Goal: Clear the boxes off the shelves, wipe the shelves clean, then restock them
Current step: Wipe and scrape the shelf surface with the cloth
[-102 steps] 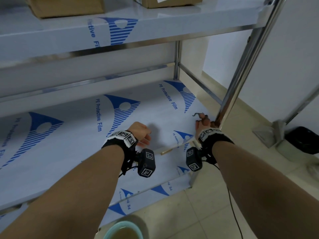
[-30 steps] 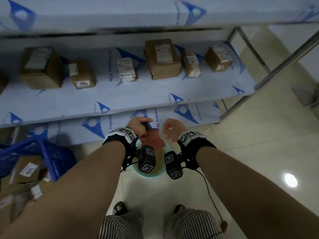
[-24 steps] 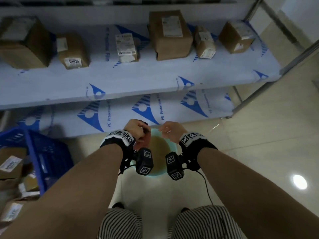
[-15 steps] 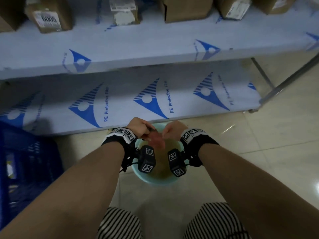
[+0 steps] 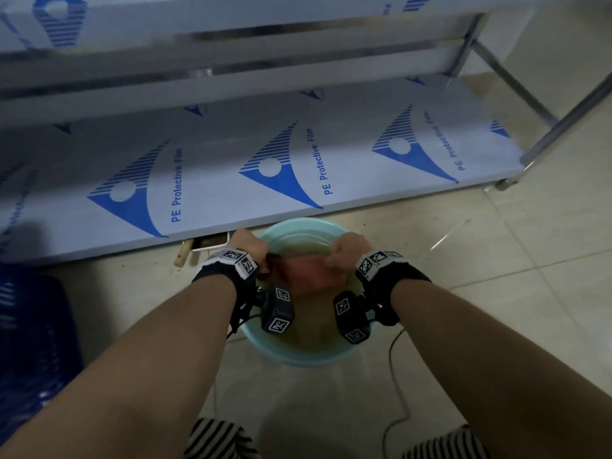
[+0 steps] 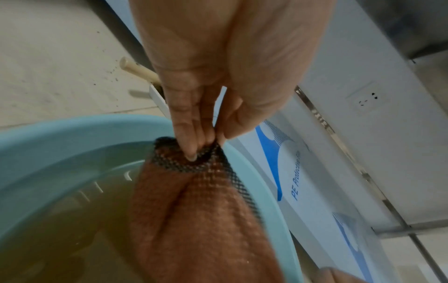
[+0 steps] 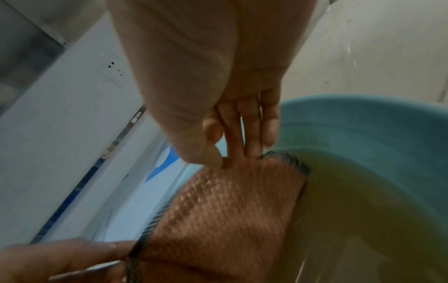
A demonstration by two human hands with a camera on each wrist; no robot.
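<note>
both hands [image 5: 294,256] on cloth [image 5: 306,276]

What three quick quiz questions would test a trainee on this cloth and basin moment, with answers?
1. True or false: both hands pinch the cloth.
2. Where does the cloth hang? A) over the basin B) on the bottom shelf C) on the floor
3. What colour is the water in the basin?

Key: 1 true: the left hand and the right hand each pinch an end. 2 A. 3 murky yellowish brown.
</note>
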